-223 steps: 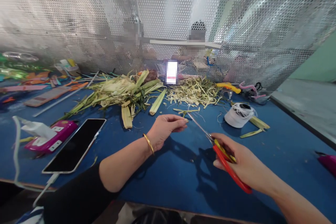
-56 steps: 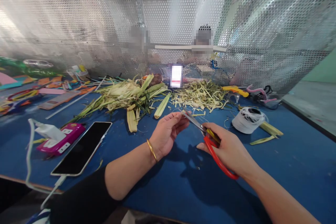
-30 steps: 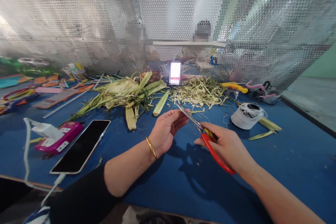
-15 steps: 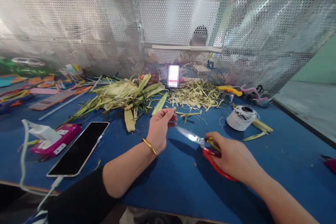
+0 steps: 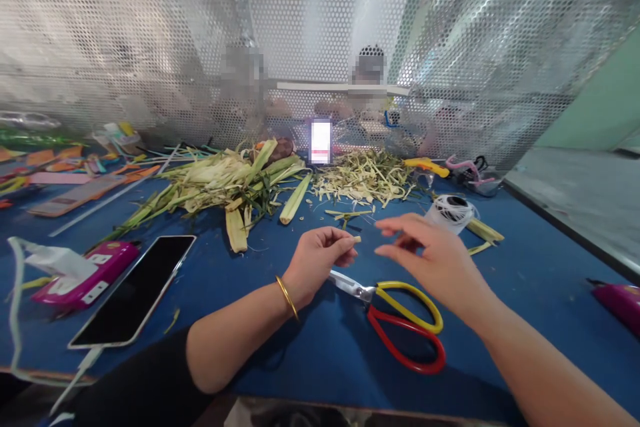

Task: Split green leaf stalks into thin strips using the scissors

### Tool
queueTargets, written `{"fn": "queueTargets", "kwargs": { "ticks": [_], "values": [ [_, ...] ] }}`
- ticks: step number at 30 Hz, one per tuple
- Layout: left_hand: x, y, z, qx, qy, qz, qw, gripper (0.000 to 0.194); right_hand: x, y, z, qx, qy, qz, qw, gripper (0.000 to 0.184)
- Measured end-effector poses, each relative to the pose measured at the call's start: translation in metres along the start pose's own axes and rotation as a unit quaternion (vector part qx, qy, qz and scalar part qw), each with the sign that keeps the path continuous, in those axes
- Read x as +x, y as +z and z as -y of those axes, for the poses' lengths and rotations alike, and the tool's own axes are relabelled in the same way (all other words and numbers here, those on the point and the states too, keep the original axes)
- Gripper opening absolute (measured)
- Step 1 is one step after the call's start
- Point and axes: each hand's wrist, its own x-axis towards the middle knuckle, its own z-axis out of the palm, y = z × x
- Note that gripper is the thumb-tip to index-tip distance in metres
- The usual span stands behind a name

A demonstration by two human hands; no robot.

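Note:
Between thumb and fingers, my left hand (image 5: 325,255) pinches a small pale piece of husk (image 5: 357,239), its tip sticking out to the right. My right hand (image 5: 430,253) is in the air to the right of it, fingers apart and holding nothing. Below both hands lie scissors (image 5: 367,294) on the blue table, with one yellow and one red handle; the blade tips are partly hidden by my left hand. A few narrow green strips (image 5: 349,214) lie just beyond my left hand. Partly behind my right hand stands a spool of white thread (image 5: 453,211).
A heap of corn husks (image 5: 225,180) and a pile of shredded strips (image 5: 365,177) lie along a perforated metal screen (image 5: 320,20). At left are a phone (image 5: 135,290) on a cable and a purple power strip (image 5: 90,277). A yellow-handled tool (image 5: 427,167) lies at back right.
My right hand has put the red-and-yellow scissors down on the table and risen open beside my left hand. My left hand still pinches the piece of husk.

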Motion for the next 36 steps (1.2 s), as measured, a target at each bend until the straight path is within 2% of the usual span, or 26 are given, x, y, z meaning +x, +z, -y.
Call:
{"fn": "queueTargets", "kwargs": {
  "ticks": [2,5,7,11,17,21,28,32,36],
  "values": [
    [0.000,0.000,0.000,-0.002,-0.003,0.008,1.000,0.019,0.007,0.010,-0.002,0.037,-0.022,-0.038,0.998,0.023],
    [-0.001,0.001,0.000,-0.011,-0.015,0.020,1.000,0.020,0.010,0.024,-0.004,0.039,-0.073,-0.036,0.996,0.014],
    [-0.002,0.001,0.000,-0.016,-0.026,0.026,0.999,0.020,0.009,0.029,-0.004,0.034,-0.084,-0.048,0.995,0.014],
    [-0.002,0.002,0.000,-0.027,-0.051,0.029,0.998,0.022,0.005,0.032,-0.007,0.025,-0.073,-0.051,0.996,0.016],
    [-0.004,0.001,0.003,-0.041,-0.072,0.043,0.996,0.025,0.001,0.038,-0.013,-0.071,-0.157,-0.086,0.981,0.024],
    [-0.003,0.001,0.002,-0.040,-0.075,0.050,0.995,0.025,-0.001,0.038,-0.013,-0.079,-0.149,-0.095,0.981,0.023],
    [-0.001,0.000,-0.002,0.030,-0.033,0.080,0.996,0.025,0.002,0.031,-0.013,-0.063,-0.132,-0.037,0.989,0.023],
    [0.000,-0.002,0.001,0.102,-0.007,0.119,0.988,0.026,0.004,0.025,-0.015,-0.026,-0.090,0.026,0.995,0.019],
    [0.001,-0.004,0.004,0.168,0.008,0.136,0.976,0.026,0.003,0.025,-0.014,-0.009,-0.082,0.047,0.996,0.018]
  ]
}}
